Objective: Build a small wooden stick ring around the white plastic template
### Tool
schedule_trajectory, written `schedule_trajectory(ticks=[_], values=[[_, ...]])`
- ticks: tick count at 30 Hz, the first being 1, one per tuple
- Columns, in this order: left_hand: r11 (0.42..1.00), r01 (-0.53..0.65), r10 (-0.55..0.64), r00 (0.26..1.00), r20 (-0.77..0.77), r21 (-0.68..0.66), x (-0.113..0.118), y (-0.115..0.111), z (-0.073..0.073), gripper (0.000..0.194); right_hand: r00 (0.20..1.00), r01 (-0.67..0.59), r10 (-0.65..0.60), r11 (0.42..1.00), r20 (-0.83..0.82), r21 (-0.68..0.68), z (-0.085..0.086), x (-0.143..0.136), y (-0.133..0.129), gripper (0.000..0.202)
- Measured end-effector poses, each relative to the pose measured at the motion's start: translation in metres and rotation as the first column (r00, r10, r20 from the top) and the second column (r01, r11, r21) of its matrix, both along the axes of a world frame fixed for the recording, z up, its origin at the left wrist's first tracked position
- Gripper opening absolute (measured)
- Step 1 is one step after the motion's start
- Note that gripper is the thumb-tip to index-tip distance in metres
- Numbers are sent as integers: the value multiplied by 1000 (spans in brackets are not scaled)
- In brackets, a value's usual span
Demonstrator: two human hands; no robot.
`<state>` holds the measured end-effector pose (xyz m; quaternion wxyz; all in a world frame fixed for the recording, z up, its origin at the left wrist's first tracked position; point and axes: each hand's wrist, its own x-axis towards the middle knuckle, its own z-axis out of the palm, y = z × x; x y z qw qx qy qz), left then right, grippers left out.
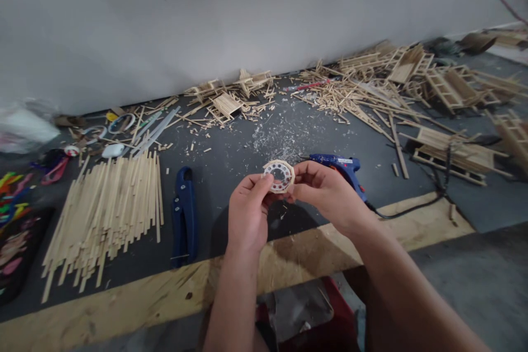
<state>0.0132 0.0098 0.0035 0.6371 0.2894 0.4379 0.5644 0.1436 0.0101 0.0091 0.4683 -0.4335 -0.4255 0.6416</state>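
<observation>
Between my two hands is a small white ring with a row of round holes [271,169], edged by pale wooden pieces. My left hand [249,203] pinches its left side, the thumb lying over the ring's face. On the opposite side my right hand [317,187] grips the rim between thumb and fingers. The ring is held up over the dark table near its front edge. Just behind my right hand lies a blue glue gun [336,162], partly hidden by that hand. A blue cutter tool [184,214] rests left of my hands.
Many thin wooden sticks [111,203] are piled at the left. Small wooden models [449,88] and cut sticks [342,96] crowd the back and right. Glue scraps [276,132] litter the middle. A black cord [406,212] runs right. A wooden strip [165,297] borders the front.
</observation>
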Motion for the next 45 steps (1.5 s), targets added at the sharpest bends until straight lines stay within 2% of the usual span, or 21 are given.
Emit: schedule_trajectory(ticks=[6, 12, 18, 25, 35, 45], values=[[999, -21, 21, 1000, -7, 46, 0, -1, -1, 13, 998, -45, 44, 999, 53, 16, -1, 2, -1, 8], [988, -80, 102, 982, -157, 135, -4, -2, -3, 12, 997, -52, 51, 999, 57, 14, -2, 2, -1, 3], [988, -47, 82, 967, -241, 146, -7, -2, -5, 12, 998, -33, 35, 998, 56, -50, -1, -2, -2, 5], [993, -15, 35, 983, -181, 114, -5, 0, -6, 12, 999, 5, -2, 995, 34, -98, -4, -4, -3, 2], [997, 27, -19, 993, -114, 71, -4, -1, -6, 12, 999, -20, 21, 998, 25, -52, -9, 0, -2, 4], [998, 34, -31, 998, -63, 51, -4, -1, -2, 13, 997, -63, 64, 998, 53, -30, -4, 1, -3, 6]])
